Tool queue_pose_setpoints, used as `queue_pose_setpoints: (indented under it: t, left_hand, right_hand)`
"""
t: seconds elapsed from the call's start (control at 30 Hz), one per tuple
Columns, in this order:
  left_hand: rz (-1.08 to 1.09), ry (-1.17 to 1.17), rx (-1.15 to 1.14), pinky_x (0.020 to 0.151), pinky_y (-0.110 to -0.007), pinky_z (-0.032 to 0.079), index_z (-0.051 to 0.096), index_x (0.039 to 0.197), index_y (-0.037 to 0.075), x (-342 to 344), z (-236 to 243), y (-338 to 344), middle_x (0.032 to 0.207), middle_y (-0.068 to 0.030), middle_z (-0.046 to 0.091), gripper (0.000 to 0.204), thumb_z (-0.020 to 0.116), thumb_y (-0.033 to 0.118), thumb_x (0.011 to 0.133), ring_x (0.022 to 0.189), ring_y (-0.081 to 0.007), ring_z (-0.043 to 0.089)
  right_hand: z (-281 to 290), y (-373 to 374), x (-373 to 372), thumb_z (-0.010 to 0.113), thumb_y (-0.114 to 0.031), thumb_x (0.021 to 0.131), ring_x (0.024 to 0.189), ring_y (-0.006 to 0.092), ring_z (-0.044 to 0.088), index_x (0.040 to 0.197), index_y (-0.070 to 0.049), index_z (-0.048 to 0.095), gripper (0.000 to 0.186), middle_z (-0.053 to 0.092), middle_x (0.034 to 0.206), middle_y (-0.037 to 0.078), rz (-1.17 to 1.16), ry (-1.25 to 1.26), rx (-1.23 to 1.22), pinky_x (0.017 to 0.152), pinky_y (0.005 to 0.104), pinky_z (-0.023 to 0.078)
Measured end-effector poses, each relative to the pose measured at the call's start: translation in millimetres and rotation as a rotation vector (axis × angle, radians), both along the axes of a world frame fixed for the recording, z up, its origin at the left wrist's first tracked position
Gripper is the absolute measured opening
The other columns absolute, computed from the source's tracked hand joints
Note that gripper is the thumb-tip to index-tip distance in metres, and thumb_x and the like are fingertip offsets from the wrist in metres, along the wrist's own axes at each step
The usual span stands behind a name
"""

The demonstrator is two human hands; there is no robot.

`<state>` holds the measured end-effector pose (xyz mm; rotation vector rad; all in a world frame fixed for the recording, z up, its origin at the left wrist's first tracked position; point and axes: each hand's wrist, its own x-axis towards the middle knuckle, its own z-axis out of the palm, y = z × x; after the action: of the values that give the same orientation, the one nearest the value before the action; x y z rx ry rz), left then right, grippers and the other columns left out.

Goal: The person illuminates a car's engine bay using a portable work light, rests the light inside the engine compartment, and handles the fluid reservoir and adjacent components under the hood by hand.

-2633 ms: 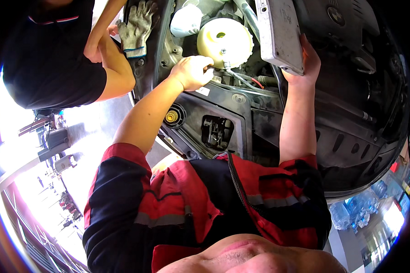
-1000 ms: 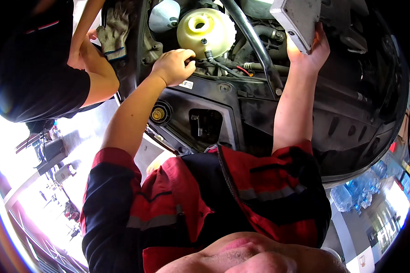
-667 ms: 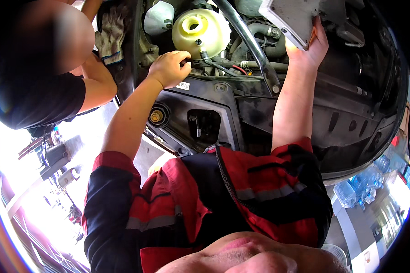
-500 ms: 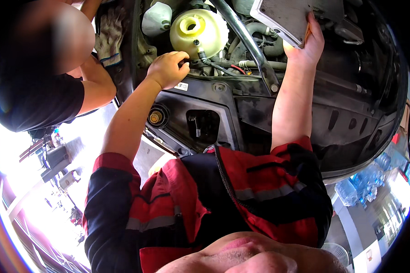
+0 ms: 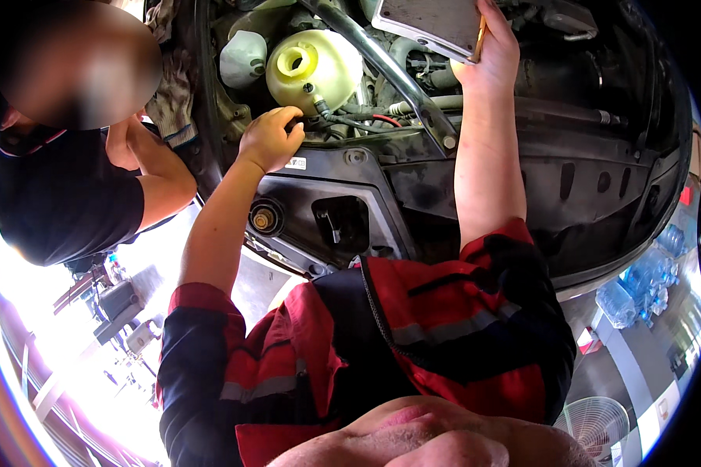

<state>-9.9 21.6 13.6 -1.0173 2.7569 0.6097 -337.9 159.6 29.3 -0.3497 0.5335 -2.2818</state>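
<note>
My right hand (image 5: 492, 54) grips a flat grey, box-shaped device (image 5: 436, 26) with a pale rim, holding it tilted above the engine bay. Light glows by the thumb, and the device's far part runs out of the picture. On the front edge of the bay rests my left hand (image 5: 271, 140), its fingers curled; what they grip, if anything, is hidden. Just beyond it stands a round yellowish-white coolant tank (image 5: 327, 74) with an uncapped neck. A hose (image 5: 343, 119) leads from the tank's near side. A white, translucent container (image 5: 242, 59) is at the tank's left.
A metal strut (image 5: 374, 58) slants across the bay. Work gloves (image 5: 173, 101) lie on the left edge, beside a person in a dark shirt (image 5: 70, 187). Blue water bottles (image 5: 639, 288) and a fan (image 5: 593, 426) stand on the floor at right.
The view has shifted, so the engine bay sits further left. My right hand keeps hold of the device, now higher in view. The person at left has drawn their arms in.
</note>
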Motion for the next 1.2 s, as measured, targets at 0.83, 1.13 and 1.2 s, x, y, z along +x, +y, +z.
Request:
queue_pose_setpoints:
  t: [0.83,1.13,1.2]
  left_hand:
    - [0.002,0.011,0.026,0.097,-0.042,0.051,0.068,0.115,0.006,-2.2,4.6,2.0,0.116,-0.0172,0.07,0.033,0.059,0.026,0.09,0.109,-0.036,0.065]
    - [0.0,-0.011,-0.001,0.099,-0.042,0.051,0.068,0.116,0.011,0.8,0.3,-0.4,0.118,-0.0111,0.071,0.035,0.059,0.031,0.09,0.113,-0.0329,0.065]
    - [-0.01,0.005,0.003,0.099,-0.042,0.051,0.068,0.115,0.008,-0.1,1.4,0.4,0.117,-0.0144,0.07,0.034,0.059,0.029,0.089,0.111,-0.0345,0.065]
  right_hand:
    - [-5.8,-0.1,-3.1,0.053,-0.026,0.104,0.111,0.0297,0.069,0.129,0.002,0.061,0.038,0.071,0.122,0.016,0.054,-0.004,-0.01,0.098,0.0425,0.053]
    - [-9.6,-1.1,-2.1,0.053,-0.026,0.104,0.11,0.0297,0.069,0.129,0.001,0.061,0.038,0.071,0.121,0.016,0.1,-0.012,-0.046,0.097,0.0424,0.054]
    - [-10.7,-1.7,-1.5,0.053,-0.026,0.104,0.11,0.0297,0.069,0.129,0.001,0.061,0.038,0.071,0.121,0.016,0.084,-0.021,-0.025,0.097,0.0423,0.054]
